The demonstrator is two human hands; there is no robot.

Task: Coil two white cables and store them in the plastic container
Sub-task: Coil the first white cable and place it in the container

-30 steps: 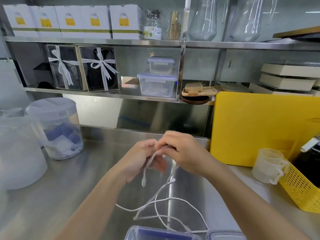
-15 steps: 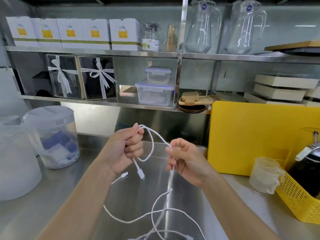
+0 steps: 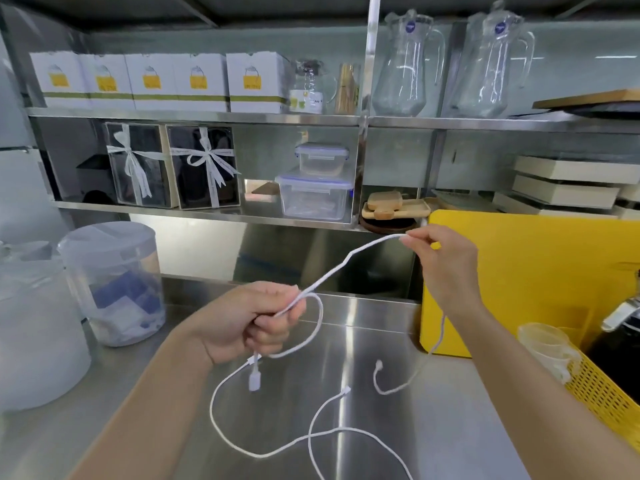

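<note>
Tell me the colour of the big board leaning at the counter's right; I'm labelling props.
Plain bright yellow board, seen in the head view, the only one.

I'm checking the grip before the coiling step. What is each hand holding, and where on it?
Both hold a white cable: the left hand fists it near a plug end, and the right hand pinches it farther along.

Bright, even light; streaky glare on the steel counter (image 3: 349, 344); wide-angle bowing at the edges.
</note>
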